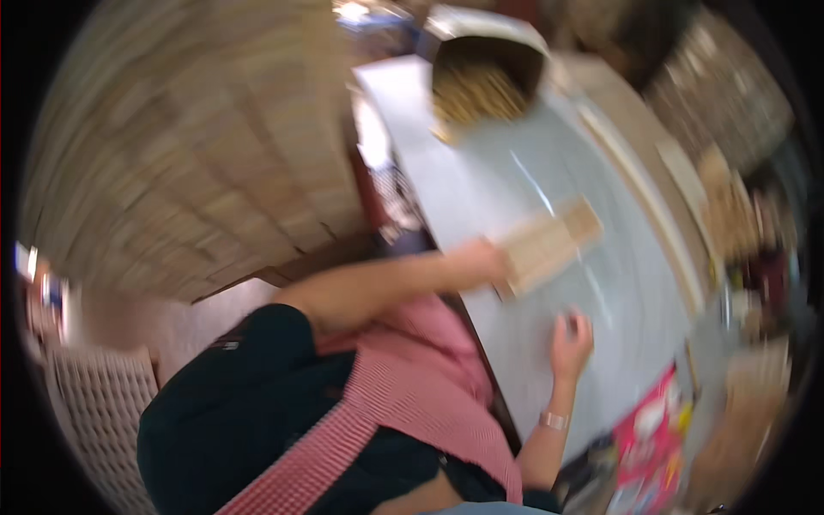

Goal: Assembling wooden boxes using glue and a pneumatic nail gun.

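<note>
A flat, light-brown box (549, 245), which looks like cardboard, lies at a slant over the middle of the pale table (481, 189). My left hand (479, 262) reaches across from the left and is closed on the box's near left end; motion blurs its fingers. Below the box, apart from it, is my right hand (572, 343), with a band at the wrist. Its fingers are loosely curled, a small gap shows between thumb and fingers, and I see nothing in them.
An open-fronted bin (489, 30) with many yellowish pieces stands at the table's far end. A bright pink printed package (648, 446) lies at the near right. Tall stacks of brown cartons (215, 129) rise on the left. A wooden strip (635, 180) runs along the table's right side.
</note>
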The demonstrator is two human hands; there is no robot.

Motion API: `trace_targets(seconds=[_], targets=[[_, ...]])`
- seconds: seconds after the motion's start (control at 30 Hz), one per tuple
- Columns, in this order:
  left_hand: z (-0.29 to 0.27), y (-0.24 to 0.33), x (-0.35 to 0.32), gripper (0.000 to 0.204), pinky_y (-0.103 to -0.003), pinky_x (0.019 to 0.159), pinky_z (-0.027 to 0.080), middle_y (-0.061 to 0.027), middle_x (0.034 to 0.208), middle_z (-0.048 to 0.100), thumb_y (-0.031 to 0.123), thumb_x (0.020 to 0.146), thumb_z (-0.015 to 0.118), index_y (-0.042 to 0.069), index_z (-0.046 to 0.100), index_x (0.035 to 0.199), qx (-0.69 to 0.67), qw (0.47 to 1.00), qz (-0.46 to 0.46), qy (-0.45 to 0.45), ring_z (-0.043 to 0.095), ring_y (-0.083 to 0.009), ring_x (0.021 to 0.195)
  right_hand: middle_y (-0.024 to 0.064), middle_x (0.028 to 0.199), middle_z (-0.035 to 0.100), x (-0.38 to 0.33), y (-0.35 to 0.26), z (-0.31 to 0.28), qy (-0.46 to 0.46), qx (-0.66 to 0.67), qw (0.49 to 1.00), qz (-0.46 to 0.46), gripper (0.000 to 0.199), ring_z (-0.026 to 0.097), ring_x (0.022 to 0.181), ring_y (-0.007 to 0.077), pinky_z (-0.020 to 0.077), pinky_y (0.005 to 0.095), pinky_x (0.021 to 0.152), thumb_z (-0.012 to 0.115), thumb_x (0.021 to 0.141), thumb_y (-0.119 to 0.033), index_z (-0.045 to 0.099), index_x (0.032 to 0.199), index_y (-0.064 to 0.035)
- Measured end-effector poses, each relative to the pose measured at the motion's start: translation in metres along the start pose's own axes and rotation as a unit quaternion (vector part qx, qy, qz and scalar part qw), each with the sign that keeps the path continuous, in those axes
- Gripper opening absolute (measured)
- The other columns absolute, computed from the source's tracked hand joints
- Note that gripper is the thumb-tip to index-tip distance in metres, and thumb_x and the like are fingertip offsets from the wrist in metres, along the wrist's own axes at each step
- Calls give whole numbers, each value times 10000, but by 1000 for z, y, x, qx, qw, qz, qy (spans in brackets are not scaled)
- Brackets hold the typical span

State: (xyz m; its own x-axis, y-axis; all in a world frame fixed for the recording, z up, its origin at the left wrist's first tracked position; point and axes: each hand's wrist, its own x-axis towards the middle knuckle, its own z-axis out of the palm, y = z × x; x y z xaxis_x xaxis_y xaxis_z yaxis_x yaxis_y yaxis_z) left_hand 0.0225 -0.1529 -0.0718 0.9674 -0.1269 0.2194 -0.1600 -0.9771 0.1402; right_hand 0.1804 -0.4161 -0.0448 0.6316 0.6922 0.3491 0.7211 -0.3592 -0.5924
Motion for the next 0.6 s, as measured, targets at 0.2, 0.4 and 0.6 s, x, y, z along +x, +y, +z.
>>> trace_targets(seconds=[0.2,0.4,0.6], targets=[[-162,48,-47,164,-429,906,487,-39,984,580,166,887,586,130,589,1046,186,954,44,231,542,-242,946,173,1015,642,-37,19,35,38,-57,997,-19,235,579,939,347,481,421,913,646,858,-84,641,1064,30],[-362,61,-155,342,-449,897,383,-42,977,550,142,720,681,150,666,1062,431,755,-12,494,485,-254,970,174,1053,636,-31,71,79,113,-98,987,-60,252,565,994,374,466,445,912,658,838,-141,663,1044,4],[-550,85,-222,609,-536,1036,447,-236,1331,599,314,742,788,-7,609,1228,518,621,-358,466,531,-458,1238,182,944,668,-32,75,99,207,-66,973,-82,301,590,897,405,467,489,863,683,797,-273,703,997,-49]])
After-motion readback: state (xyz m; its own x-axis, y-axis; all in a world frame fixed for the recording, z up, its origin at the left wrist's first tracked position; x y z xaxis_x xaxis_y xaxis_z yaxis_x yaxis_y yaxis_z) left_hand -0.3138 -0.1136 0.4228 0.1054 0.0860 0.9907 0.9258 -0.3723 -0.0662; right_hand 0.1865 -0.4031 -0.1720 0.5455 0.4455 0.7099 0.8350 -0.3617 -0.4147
